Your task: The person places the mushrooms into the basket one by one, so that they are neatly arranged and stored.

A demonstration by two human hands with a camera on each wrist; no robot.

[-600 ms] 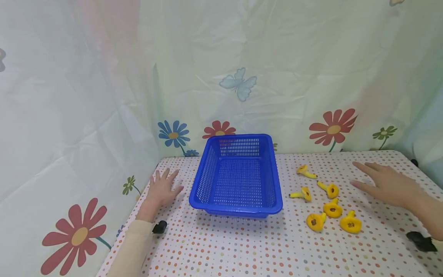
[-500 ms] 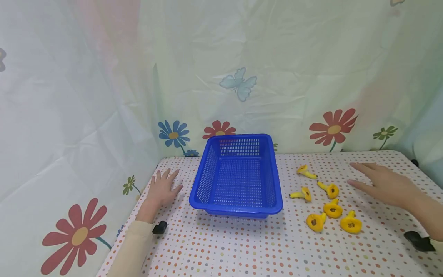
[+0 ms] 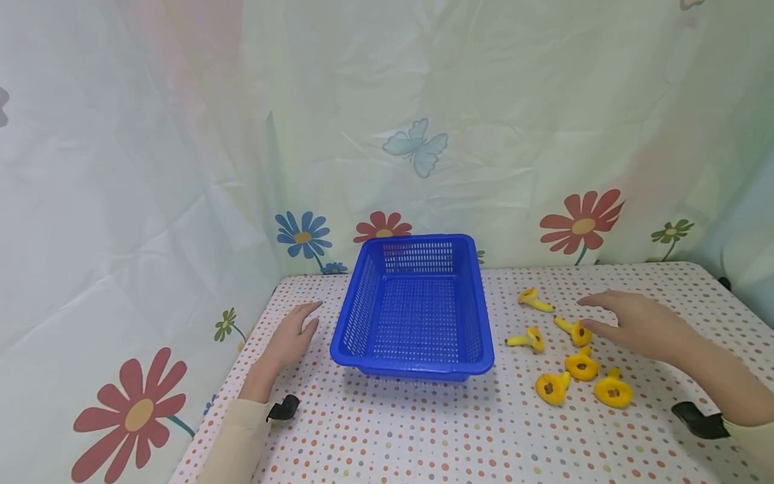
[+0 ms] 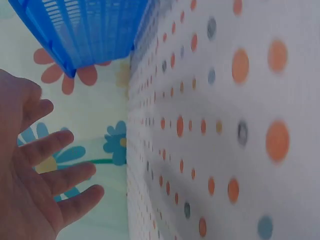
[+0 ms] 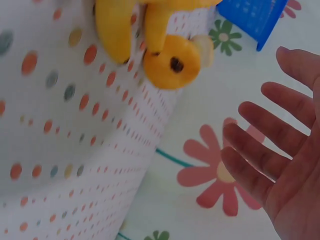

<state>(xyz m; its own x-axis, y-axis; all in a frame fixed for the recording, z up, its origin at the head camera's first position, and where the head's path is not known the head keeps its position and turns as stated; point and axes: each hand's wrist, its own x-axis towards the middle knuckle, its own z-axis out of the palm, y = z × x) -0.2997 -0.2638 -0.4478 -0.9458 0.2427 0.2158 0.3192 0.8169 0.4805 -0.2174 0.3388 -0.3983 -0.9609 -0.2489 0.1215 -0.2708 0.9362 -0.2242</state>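
Note:
A blue plastic basket (image 3: 417,367) with slotted walls stands in the middle of the table, nothing inside it. To its right lie several yellow mushrooms, among them one with its stem to the left (image 3: 527,339) and one at the front (image 3: 613,390). My right hand (image 3: 643,327) hovers beside the mushrooms, fingers extended and holding nothing; its thumb overlaps one mushroom (image 3: 580,334) in the head view. In the right wrist view, a mushroom (image 5: 172,62) is apart from the fingers. My left hand (image 3: 291,339) is left of the basket, empty, its fingers loosely bent in the left wrist view.
A white tablecloth with coloured dots (image 3: 399,437) covers the table. Behind and to the left hangs a pale curtain (image 3: 496,134) printed with flowers and a butterfly. A black strap piece (image 3: 700,421) sits at the right wrist, another (image 3: 283,408) at the left.
My right hand has moved left toward the mushrooms. The left hand has turned onto its side, its spread fingers drawing together. Basket and mushrooms have stayed put.

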